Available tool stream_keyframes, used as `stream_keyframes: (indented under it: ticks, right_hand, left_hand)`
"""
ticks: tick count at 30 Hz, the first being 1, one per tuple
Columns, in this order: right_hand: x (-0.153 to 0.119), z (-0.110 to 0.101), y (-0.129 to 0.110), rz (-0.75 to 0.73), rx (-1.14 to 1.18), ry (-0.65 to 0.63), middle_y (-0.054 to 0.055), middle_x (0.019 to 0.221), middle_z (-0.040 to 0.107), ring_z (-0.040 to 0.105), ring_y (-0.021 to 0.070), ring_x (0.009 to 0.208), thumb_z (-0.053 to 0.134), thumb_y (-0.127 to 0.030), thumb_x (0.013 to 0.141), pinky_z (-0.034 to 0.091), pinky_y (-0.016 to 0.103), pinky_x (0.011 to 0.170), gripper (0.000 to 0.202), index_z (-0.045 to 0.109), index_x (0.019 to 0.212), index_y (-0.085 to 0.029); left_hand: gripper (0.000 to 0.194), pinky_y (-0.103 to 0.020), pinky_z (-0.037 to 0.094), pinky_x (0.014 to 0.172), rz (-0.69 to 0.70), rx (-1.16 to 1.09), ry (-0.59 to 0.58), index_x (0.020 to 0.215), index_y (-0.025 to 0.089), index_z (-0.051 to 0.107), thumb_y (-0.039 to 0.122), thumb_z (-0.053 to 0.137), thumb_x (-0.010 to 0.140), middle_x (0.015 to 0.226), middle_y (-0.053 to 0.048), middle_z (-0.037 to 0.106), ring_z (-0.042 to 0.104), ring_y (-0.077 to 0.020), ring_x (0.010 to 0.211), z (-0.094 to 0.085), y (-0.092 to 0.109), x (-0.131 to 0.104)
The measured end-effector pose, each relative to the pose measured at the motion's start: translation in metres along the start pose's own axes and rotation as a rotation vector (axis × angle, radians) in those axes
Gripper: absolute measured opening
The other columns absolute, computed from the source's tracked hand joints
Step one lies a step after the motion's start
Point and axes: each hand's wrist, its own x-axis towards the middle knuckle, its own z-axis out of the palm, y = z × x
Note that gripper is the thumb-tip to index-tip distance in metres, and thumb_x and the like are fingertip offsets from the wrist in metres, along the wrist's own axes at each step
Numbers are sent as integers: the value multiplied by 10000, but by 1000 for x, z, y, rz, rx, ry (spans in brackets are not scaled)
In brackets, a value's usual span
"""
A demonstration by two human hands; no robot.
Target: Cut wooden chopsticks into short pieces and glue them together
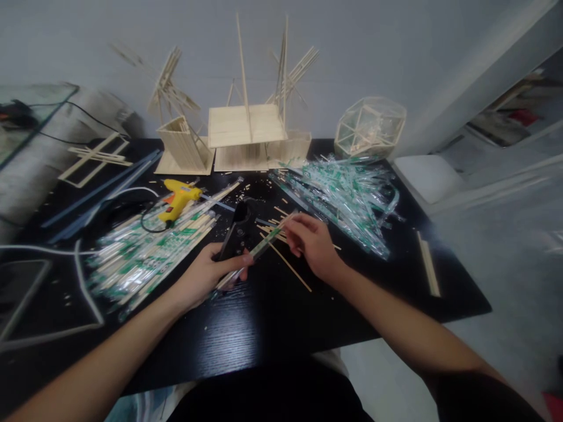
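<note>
My left hand (224, 272) is closed around a pair of chopsticks in a clear and green plastic wrapper (263, 246). The same hand also holds a black hand tool with riveted jaws (237, 231), perhaps a cutter. At the wrapper's upper end, the fingers of my right hand (310, 237) are pinched together on the plastic. Beneath, loose bare sticks (288, 266) and short cut pieces lie on the black table (281, 328). A pile of wrapped chopsticks (149, 258) is left of my left hand.
A yellow glue gun (179, 202) rests on the wrapped chopsticks, its cord trailing left. Empty wrappers (343, 193) heap at the right. Stick-built models (246, 126) stand along the back, beside a faceted stick frame (372, 126). Two bare sticks (428, 264) lie near the right edge.
</note>
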Motion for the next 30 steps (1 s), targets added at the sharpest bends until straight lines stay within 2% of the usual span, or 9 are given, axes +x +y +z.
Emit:
stream_keyframes:
  ticks: [3, 6, 8, 15, 21, 24, 28, 30]
  right_hand:
    - [12, -12, -5, -40, 53, 174, -50, 622, 511, 447, 71, 476, 716, -353, 809, 300, 185, 371, 166, 663, 799, -195]
    - [19, -18, -8, -49, 89, 245, -45, 642, 509, 444, 68, 483, 725, -339, 776, 297, 185, 372, 172, 624, 752, -201]
    - [19, -18, -8, -34, 100, 223, -41, 661, 519, 454, 68, 491, 724, -344, 773, 303, 185, 373, 177, 622, 754, -200]
    - [4, -3, -3, 41, 53, 29, -32, 622, 570, 525, 99, 507, 719, -309, 760, 383, 196, 380, 144, 667, 782, -176]
    - [-2, 2, 1, 60, -12, -98, -31, 576, 595, 522, 99, 480, 710, -293, 751, 414, 204, 409, 128, 685, 760, -168]
    - [-2, 3, 2, 40, -47, -90, -41, 552, 590, 490, 85, 438, 692, -280, 749, 383, 202, 404, 113, 680, 749, -168]
    - [-3, 4, 2, 3, -89, -5, -66, 509, 520, 415, 71, 423, 660, -255, 723, 314, 198, 392, 83, 653, 698, -177]
    - [-3, 5, 1, -12, -107, 27, -69, 501, 488, 396, 73, 439, 646, -257, 721, 284, 203, 401, 88, 643, 679, -179]
  left_hand:
    - [327, -206, 268, 396, 25, -75, -6, 744, 136, 672, 438, 783, 801, 575, -2, 621, 402, -51, 395, -1, 0, 0]
    - [278, -211, 266, 398, 42, -110, 3, 724, 132, 666, 377, 760, 813, 583, -4, 622, 386, -42, 390, -1, 0, 1]
    - [240, -217, 283, 403, 51, -126, 19, 742, 137, 662, 350, 749, 808, 591, 2, 618, 390, -48, 398, -1, 0, 1]
    - [196, -211, 286, 414, 73, -125, 57, 803, 159, 635, 308, 759, 771, 524, 61, 522, 376, -53, 408, 1, -1, 1]
    - [185, -211, 304, 430, 99, -102, 54, 838, 165, 631, 291, 759, 796, 543, 64, 530, 395, -56, 427, 1, -4, 0]
    - [216, -216, 319, 432, 111, -42, 72, 848, 168, 630, 330, 764, 799, 562, 56, 553, 405, -61, 432, 1, -5, -1]
    - [267, -221, 340, 442, 144, 94, 88, 877, 169, 650, 404, 759, 813, 631, 27, 617, 436, -68, 448, 1, -5, -3]
    - [286, -221, 343, 451, 143, 153, 96, 874, 172, 659, 429, 767, 810, 606, 32, 601, 449, -76, 457, 1, -4, -4]
